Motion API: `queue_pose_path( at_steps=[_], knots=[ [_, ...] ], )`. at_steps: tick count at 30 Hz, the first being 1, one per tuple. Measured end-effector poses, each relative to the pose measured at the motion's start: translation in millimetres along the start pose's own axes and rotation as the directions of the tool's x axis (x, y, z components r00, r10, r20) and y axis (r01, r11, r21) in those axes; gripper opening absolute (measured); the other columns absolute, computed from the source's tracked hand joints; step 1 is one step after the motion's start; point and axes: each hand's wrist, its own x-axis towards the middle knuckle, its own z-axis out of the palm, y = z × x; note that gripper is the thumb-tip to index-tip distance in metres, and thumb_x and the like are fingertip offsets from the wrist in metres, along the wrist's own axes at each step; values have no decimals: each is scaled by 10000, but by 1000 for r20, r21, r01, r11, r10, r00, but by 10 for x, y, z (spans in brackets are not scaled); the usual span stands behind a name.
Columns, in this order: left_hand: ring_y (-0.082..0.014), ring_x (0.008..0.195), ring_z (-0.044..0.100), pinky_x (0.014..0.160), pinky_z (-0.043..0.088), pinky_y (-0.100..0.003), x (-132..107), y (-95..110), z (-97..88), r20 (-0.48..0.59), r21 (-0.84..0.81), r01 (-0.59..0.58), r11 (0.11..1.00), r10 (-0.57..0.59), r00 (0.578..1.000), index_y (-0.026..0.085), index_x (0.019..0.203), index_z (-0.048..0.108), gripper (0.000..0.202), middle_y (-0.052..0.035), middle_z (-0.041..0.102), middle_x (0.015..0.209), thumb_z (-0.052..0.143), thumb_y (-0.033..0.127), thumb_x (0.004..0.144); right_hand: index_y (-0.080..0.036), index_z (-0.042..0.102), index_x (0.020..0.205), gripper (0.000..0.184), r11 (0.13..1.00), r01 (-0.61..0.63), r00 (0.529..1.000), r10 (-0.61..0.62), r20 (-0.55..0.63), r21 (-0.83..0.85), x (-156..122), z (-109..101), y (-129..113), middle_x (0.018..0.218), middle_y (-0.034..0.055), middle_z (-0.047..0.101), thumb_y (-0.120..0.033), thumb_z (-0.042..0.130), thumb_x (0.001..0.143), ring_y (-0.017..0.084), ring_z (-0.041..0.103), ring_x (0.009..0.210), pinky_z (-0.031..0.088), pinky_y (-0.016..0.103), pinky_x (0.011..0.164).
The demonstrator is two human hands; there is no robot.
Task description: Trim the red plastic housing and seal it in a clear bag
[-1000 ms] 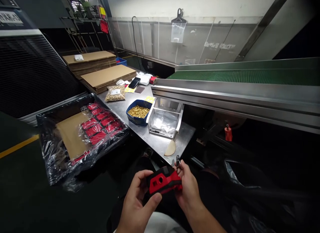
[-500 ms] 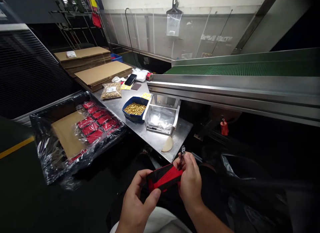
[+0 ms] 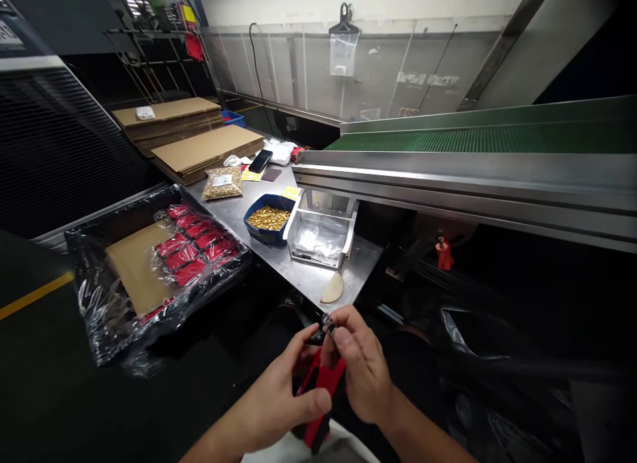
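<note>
A red and black strip-like piece (image 3: 318, 426), possibly fabric, stands tilted between my hands above my lap. My left hand (image 3: 279, 396) is curled around its left side, thumb on the near face and fingers behind. In the fingertips of my right hand (image 3: 365, 370) is a small shiny metal tool (image 3: 329, 324), which looks like a nail clipper. The lower fingers of that hand are against the upper end of the red and black piece. Beyond my hands, a pale half-round piece (image 3: 332, 288) lies at the corner of the metal table (image 3: 365, 261).
A blue bin (image 3: 256, 234) of gold-coloured small parts stands beside a clear-fronted bin (image 3: 318, 259) of plastic bags. At left is a plastic-lined box (image 3: 87, 304) with wrapped red items (image 3: 192, 251). Cardboard stacks (image 3: 209, 148) and a green conveyor (image 3: 423, 138) lie behind.
The red and black piece has turned from nearly level to steep. My right hand has moved left with the metal tool, closer to my left hand.
</note>
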Motion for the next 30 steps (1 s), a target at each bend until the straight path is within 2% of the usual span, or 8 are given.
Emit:
queue_pose_path(
  at_steps=[3, 6, 11, 18, 22, 25, 27, 30],
  knots=[
    [-303, 1191, 532, 1041, 426, -431, -1, 69, 9, 11, 15, -33, 999, 33, 999, 228, 1442, 370, 850, -120, 539, 1310, 806, 488, 760, -216, 509, 1016, 276, 998, 54, 989, -57, -135, -22, 56, 22, -12, 760, 19, 647, -460, 380, 1008, 146, 556, 618, 449, 274, 618],
    [-314, 1169, 551, 1012, 465, -434, -37, 65, 42, -109, -33, -31, 999, 27, 994, 254, 1471, 311, 934, -124, 528, 1297, 843, 419, 722, -218, 496, 1045, 266, 975, 56, 895, -145, -423, -216, 301, -182, 175, 911, 51, 661, -449, 372, 1006, 173, 607, 768, 497, 305, 742],
    [-274, 1103, 572, 983, 508, -422, -107, 43, 60, -235, 213, -101, 972, 151, 960, 360, 1432, 377, 886, -66, 463, 1267, 818, 170, 687, -158, 593, 964, 319, 735, -151, 777, -325, -539, -661, 835, -780, 783, 1023, 143, 572, -457, 506, 898, 293, 514, 1011, 407, 454, 959],
    [-223, 1066, 533, 879, 529, -291, -149, 133, 72, -231, 389, -177, 904, 281, 931, 401, 1370, 458, 824, -35, 421, 1264, 753, 82, 669, -135, 657, 937, 268, 634, -237, 839, -249, -484, -736, 1220, -1010, 1211, 1003, 183, 582, -363, 608, 803, 364, 453, 1055, 307, 543, 980],
    [-234, 1088, 531, 880, 515, -275, -166, 146, 68, -239, 414, -185, 892, 302, 923, 415, 1361, 463, 858, -31, 415, 1289, 761, 56, 641, -111, 620, 1047, 378, 685, -251, 827, -215, -519, -684, 1217, -953, 1135, 1084, 205, 580, -413, 599, 820, 375, 453, 1101, 298, 561, 1001],
    [-248, 1077, 541, 886, 526, -300, -168, 143, 57, -239, 405, -179, 897, 293, 926, 402, 1354, 463, 869, -44, 414, 1292, 770, 44, 624, -121, 599, 1052, 382, 769, -220, 839, -165, -519, -601, 969, -790, 895, 1042, 170, 610, -455, 474, 914, 311, 545, 1003, 410, 482, 937],
    [-247, 1049, 556, 909, 528, -335, -160, 137, 41, -226, 396, -183, 900, 288, 931, 396, 1334, 476, 830, -45, 424, 1271, 774, 60, 637, -162, 617, 1017, 374, 848, -161, 908, -72, -412, -504, 698, -632, 654, 945, 106, 647, -482, 434, 951, 247, 604, 887, 478, 386, 849],
    [-252, 1083, 544, 960, 511, -360, -135, 126, 5, -177, 385, -200, 901, 284, 942, 411, 1333, 467, 813, -37, 420, 1281, 797, 102, 658, -214, 622, 1122, 412, 975, -67, 998, 64, -22, -212, 299, -416, 250, 1080, 88, 645, -548, 601, 880, 248, 602, 1018, 473, 358, 917]
  ],
)
